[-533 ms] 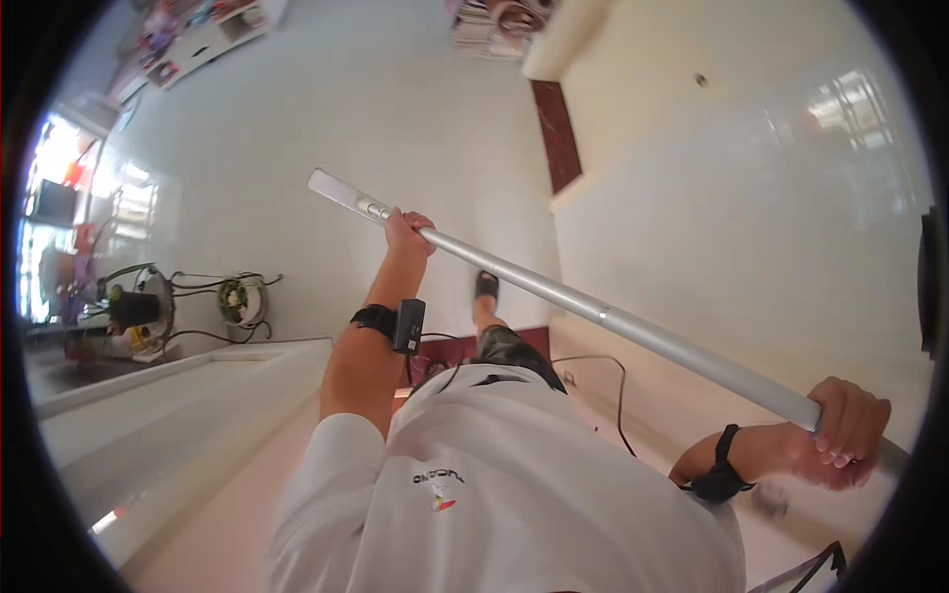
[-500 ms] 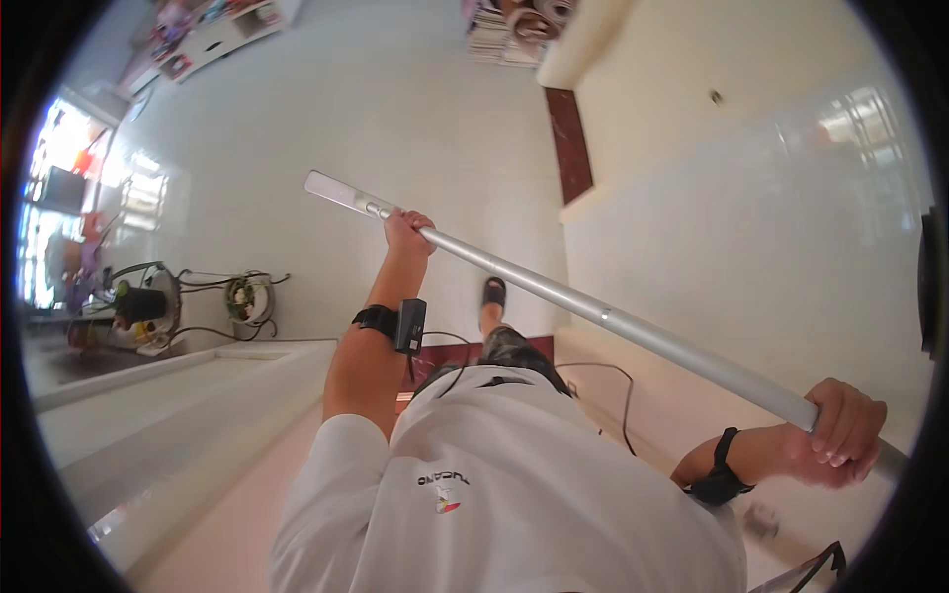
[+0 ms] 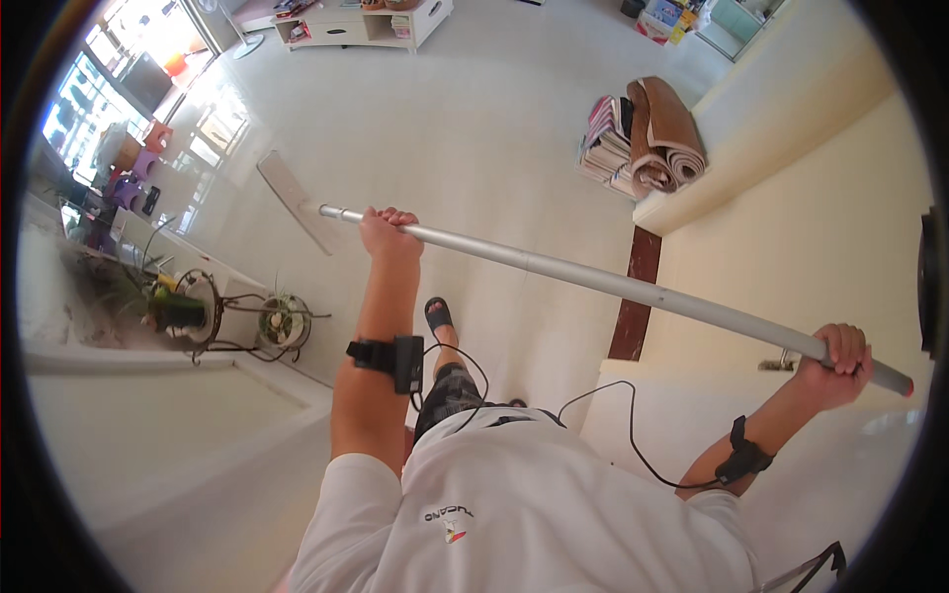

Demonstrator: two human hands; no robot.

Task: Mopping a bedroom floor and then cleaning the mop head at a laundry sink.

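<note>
A long silver pole (image 3: 554, 264) slants across my front, ending at the far left in a thin, flat pale head (image 3: 295, 203) like that of a flat mop. My left hand (image 3: 390, 233) is wrapped round the pole close to that head. Farther back, my right hand (image 3: 837, 368) grips the pole near its butt end, and a short stub with a red tip sticks out past the fingers. The flat head looks low over the pale tiled floor; whether it touches is hard to tell.
Potted plants on a black metal stand (image 3: 282, 321) are at the left beside a white ledge (image 3: 247, 381). Rolled brown mats (image 3: 667, 143) and stacked papers (image 3: 605, 148) lie by the right wall. A white cabinet (image 3: 361, 28) stands far off. A door handle (image 3: 778, 364) is near my right hand.
The view has swung up and shows more of the room ahead. The mop head has turned from in line with the pole to across it. My right hand has moved up and away from my body.
</note>
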